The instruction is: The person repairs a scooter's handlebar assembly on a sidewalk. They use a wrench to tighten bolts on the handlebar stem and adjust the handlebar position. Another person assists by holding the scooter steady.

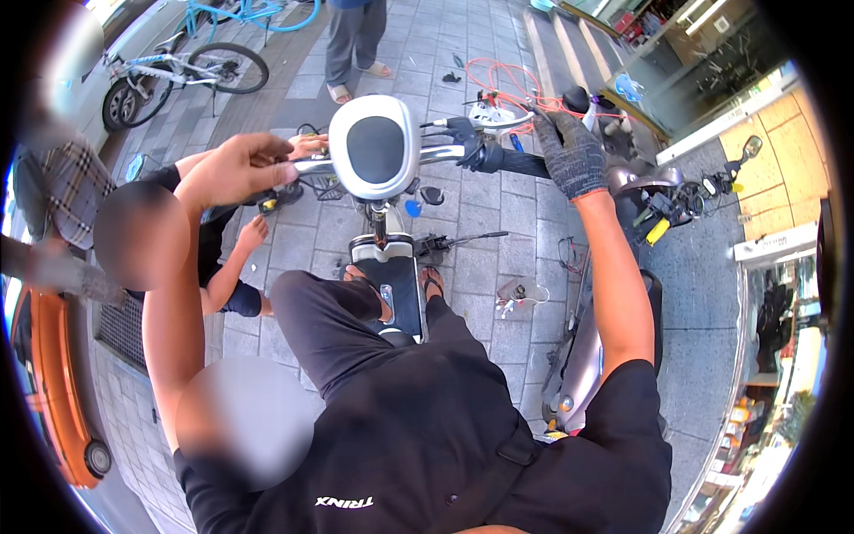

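I sit astride a small two-wheeler with a white, rounded front housing (pixel 371 147) and a dark footboard (pixel 402 294). My bare left hand (pixel 238 169) curls at the left end of the chrome handlebar (pixel 313 165); its fingers bend toward the thumb, and the hand hides that end. A dark grey knitted glove covers my right hand (pixel 569 151), whose fingers stretch forward beside the outer end of the black right grip (pixel 523 164). Inward of this grip is a black lever mount (pixel 469 142).
At my left crouches a co-worker, one hand (pixel 308 143) behind the handlebar, the other (pixel 253 233) lower. Another person's legs (pixel 354 44) stand ahead. A silver scooter (pixel 587 374) is close on my right. Orange cable (pixel 511 80) lies by the steps; bicycles (pixel 187 71) stand far left.
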{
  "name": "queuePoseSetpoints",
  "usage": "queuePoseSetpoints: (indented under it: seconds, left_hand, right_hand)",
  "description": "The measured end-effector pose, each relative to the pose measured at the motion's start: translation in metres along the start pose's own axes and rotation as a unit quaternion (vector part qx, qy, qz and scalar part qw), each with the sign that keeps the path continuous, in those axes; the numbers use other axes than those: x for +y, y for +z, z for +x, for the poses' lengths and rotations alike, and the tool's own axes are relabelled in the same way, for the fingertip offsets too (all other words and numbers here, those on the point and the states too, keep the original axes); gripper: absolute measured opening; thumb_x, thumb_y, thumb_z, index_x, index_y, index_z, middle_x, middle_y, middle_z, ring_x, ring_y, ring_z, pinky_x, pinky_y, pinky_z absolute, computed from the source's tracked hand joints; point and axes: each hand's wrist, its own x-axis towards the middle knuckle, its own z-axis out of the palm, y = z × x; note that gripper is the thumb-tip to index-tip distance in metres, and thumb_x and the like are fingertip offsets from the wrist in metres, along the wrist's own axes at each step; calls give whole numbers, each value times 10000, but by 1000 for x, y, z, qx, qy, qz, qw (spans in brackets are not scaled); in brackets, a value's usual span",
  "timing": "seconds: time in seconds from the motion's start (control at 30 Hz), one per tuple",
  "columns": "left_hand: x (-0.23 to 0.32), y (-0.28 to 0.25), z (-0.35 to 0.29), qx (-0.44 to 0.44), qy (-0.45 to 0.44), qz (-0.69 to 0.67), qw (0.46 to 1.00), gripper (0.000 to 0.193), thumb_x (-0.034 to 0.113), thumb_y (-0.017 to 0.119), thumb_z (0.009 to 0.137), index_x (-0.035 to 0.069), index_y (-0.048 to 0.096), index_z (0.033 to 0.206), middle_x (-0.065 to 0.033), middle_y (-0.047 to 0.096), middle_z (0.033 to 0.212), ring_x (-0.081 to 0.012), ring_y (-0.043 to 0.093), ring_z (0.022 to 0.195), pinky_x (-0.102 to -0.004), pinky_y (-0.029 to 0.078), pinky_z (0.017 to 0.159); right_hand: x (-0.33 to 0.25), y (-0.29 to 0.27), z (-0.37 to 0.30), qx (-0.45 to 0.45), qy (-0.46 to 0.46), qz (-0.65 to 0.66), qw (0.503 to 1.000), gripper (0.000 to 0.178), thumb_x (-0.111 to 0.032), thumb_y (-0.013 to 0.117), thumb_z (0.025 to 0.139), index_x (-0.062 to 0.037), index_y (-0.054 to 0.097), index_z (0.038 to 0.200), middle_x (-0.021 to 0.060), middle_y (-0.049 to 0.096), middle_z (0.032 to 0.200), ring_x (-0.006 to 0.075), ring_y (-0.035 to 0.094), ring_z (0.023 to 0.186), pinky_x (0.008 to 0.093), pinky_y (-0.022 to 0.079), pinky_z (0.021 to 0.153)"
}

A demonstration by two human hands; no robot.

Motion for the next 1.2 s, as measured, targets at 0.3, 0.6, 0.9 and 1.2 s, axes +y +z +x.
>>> queuePoseSetpoints:
  seconds: [0.3, 0.6, 0.9, 1.2]
  left_hand:
    - [16, 18, 11, -3, -4, 64, 998, 525, 263, 728, 950, -62, 559, 1327, -144, 694, 1101, -203, 657, 1009, -336, 510, 922]
    - [54, 35, 15, 274, 29, 67, 959, 282, 142, 575, 980, -27, 655, 1191, -83, 693, 985, -141, 644, 839, -288, 487, 743]
    - [-6, 170, -23, 42, -52, -135, 989, 294, 98, 592, 1009, -60, 587, 1257, -124, 668, 1139, -180, 654, 1003, -304, 539, 817]
    - [-215, 161, 99, 170, -6, 136, 976, 231, 115, 536, 970, 81, 643, 1172, -139, 660, 1143, -322, 625, 1049, -403, 510, 922]
  right_hand:
    - [-12, -18, -30, 28, -197, 70, 978, 302, -287, 614, 977, -43, 682, 1141, 217, 697, 1044, 387, 676, 978, 463, 528, 854]
    - [-84, 19, 85, -277, -134, -45, 951, 435, -473, 564, 901, -97, 767, 988, 211, 727, 891, 340, 712, 880, 428, 536, 809]
    - [-131, 161, 163, -365, -264, 41, 892, 611, -511, 679, 834, -104, 664, 1289, 131, 638, 1309, 315, 609, 1156, 434, 492, 953]
    - [-108, 167, 148, -410, -294, 61, 861, 485, -438, 657, 871, -81, 708, 1194, 141, 692, 1156, 310, 649, 999, 418, 516, 871]
